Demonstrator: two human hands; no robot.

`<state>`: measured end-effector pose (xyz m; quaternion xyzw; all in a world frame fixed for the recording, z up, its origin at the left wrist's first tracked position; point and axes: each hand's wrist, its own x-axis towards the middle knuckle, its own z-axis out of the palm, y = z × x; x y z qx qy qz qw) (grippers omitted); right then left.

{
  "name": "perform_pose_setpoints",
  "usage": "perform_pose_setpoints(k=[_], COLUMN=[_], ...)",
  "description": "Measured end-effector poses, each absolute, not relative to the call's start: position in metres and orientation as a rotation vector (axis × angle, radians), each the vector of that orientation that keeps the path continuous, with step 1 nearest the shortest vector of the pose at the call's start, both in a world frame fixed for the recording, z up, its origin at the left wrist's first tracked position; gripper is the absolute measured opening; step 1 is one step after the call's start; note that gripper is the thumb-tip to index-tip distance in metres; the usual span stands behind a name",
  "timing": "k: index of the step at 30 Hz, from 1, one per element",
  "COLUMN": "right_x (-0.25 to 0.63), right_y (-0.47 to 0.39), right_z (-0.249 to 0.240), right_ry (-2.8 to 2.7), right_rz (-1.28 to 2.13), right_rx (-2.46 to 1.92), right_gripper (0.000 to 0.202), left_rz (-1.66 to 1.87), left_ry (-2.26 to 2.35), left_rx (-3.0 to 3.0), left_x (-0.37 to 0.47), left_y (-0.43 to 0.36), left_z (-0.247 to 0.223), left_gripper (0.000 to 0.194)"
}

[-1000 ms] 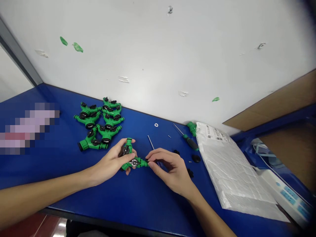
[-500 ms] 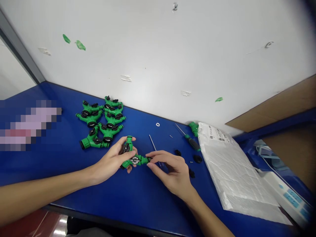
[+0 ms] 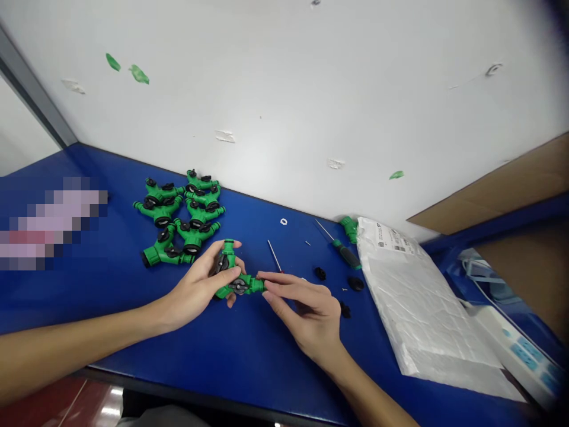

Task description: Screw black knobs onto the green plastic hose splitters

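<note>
The left hand [image 3: 198, 290] was closed around a green two-outlet connector [image 3: 255, 284], its thumb lying across the body beside the black levers. The right hand [image 3: 317, 308] was narrow, thumb and fingertips pinching the end of the connector's right-hand outlet. Both hands held it above the middle of the blue desk [image 3: 249, 356], with a band of blue surface between them and the front edge, which both forearms crossed.

Left of the connector, a group of similar green connectors [image 3: 162, 209] lay near the left hand, the rearmost close to the white wall [image 3: 275, 89] at the desk's back edge. Beyond the right hand's fingers lay a thin metal rod [image 3: 274, 255], and farther back a white ring [image 3: 281, 222]. A screwdriver [image 3: 347, 254] and a green fitting [image 3: 350, 228] lay next to a white package [image 3: 413, 308], which bounded the space on the right. Black parts [image 3: 355, 283] sat between that package and the right hand.
</note>
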<state>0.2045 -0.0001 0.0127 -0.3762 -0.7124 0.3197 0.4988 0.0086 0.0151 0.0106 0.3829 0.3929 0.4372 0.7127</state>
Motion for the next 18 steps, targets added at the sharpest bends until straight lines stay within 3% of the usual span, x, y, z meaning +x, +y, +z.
perform_pose_setpoints(k=[7, 14, 18], right_x=[0.1975, 0.1948, 0.2009], right_y=[-0.0041, -0.0051, -0.0025], right_z=[0.0027, 0.0023, 0.0077], right_ry=[-1.797, -1.583, -1.712], right_rz=[0.541, 0.751, 0.690], right_rx=[-0.853, -0.909, -0.953], right_gripper=[0.028, 0.020, 0.034], left_rz=[1.027, 1.020, 1.043], left_ry=[0.892, 0.832, 0.829], left_rx=[0.807, 0.829, 0.876], left_x=[0.0086, 0.0088, 0.0086], left_y=[0.0127, 0.0099, 0.0104], left_z=[0.0127, 0.0115, 0.0100], left_gripper=[0.039, 0.038, 0.037])
